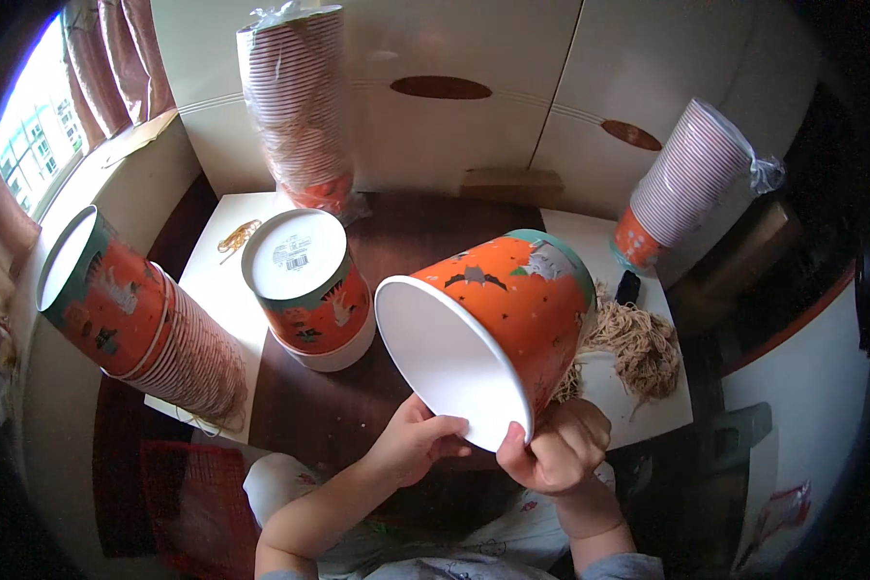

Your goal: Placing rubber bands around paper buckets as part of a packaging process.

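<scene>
A large orange paper bucket [512, 300] with a grey bat print and a green band at its base is tilted in front of me. Its white inside faces me. My left hand [416, 445] pinches the lower rim, the thumb at the inner wall and the fingers beneath. My right hand [561, 449] grips the rim farther right, thumb on the edge and fingers curled against the outside. To the left, another orange bucket [314, 319] stands upside down, its white bottom up, above a further white rim. Behind the held bucket lies a bundle of tan strings [636, 348], partly hidden.
A tall stack of upturned buckets [155, 329] stands at the left. Plastic-wrapped stacks stand at the back [295, 106] and at the right [681, 184]. A small loop of yellowish string [239, 238] lies on the white left part of the dark table [304, 411]. A red basket [198, 503] sits below.
</scene>
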